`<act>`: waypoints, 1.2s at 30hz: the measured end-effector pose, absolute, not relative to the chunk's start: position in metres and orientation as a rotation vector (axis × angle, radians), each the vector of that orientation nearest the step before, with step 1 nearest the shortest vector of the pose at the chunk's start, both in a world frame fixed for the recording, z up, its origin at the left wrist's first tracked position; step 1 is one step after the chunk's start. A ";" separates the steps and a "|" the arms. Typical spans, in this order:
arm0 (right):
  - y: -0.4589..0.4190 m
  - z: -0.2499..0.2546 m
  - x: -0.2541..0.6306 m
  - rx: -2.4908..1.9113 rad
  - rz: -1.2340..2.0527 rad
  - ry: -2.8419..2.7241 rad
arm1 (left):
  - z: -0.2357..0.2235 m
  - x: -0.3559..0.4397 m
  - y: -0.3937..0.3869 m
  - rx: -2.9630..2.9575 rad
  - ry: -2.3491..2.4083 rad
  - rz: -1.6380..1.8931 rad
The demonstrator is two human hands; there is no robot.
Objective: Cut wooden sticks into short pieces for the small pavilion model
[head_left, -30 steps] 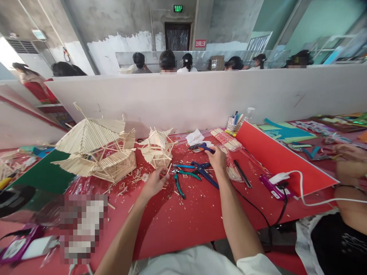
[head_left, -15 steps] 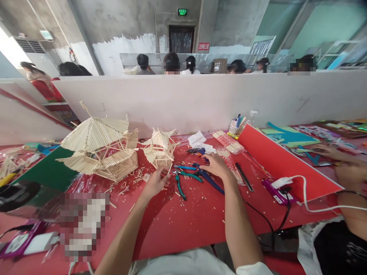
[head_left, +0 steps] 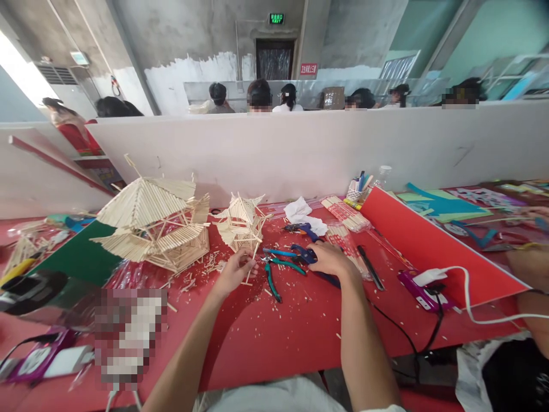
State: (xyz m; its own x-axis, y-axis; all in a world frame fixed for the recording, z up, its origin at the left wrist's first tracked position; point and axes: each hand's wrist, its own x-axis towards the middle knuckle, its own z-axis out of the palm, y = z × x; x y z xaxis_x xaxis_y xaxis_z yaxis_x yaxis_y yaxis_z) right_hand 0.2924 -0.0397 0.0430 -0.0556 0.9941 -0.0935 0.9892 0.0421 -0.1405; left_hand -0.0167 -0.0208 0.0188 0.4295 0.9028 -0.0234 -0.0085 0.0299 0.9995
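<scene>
My left hand (head_left: pixel 235 270) pinches a thin wooden stick (head_left: pixel 256 252) in front of the small pavilion model (head_left: pixel 241 220) made of sticks. My right hand (head_left: pixel 333 260) is down on dark blue-handled pliers (head_left: pixel 305 253), its fingers bent around the handles and partly hiding them. Between the hands lie green-handled cutting pliers (head_left: pixel 271 280), jaws toward my left hand, and a blue pen-like rod (head_left: pixel 278 252). Another blue-handled tool (head_left: pixel 306 229) rests just beyond my right hand.
A larger stick pavilion (head_left: pixel 150 223) stands at left. Stick scraps litter the red table (head_left: pixel 257 343). Crumpled tissue (head_left: pixel 300 210), stick packs (head_left: pixel 345 213), a black cutter (head_left: pixel 371 268), a red board (head_left: pixel 437 246) and a power strip (head_left: pixel 422 292) are at right. A co-worker's arm (head_left: pixel 532 269) is beyond the board.
My right hand has come down from above the dark blue-handled pliers onto their handles. My left hand still pinches the stick, now tilted with its lower end showing. The co-worker's hand has moved right.
</scene>
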 end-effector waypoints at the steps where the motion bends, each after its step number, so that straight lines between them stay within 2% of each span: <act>1: -0.041 0.045 0.292 -2.101 0.257 -2.228 | 0.019 -0.017 -0.021 1.358 0.878 0.865; 7: -0.040 0.052 0.285 -1.715 0.254 -2.059 | 0.019 -0.017 -0.021 1.409 0.926 0.881; 14: -0.047 0.063 0.264 -1.217 0.646 -1.811 | 0.020 -0.016 -0.021 1.459 0.933 0.884; 21: -0.022 0.033 0.274 -1.291 0.833 -1.433 | 0.021 -0.016 -0.022 1.471 0.928 0.863; 29: -0.011 0.025 0.264 -1.394 0.905 -1.664 | 0.021 -0.014 -0.023 1.494 0.950 0.855; 36: -0.016 0.027 0.256 -1.220 0.933 -1.788 | 0.016 -0.016 -0.018 1.532 0.955 0.858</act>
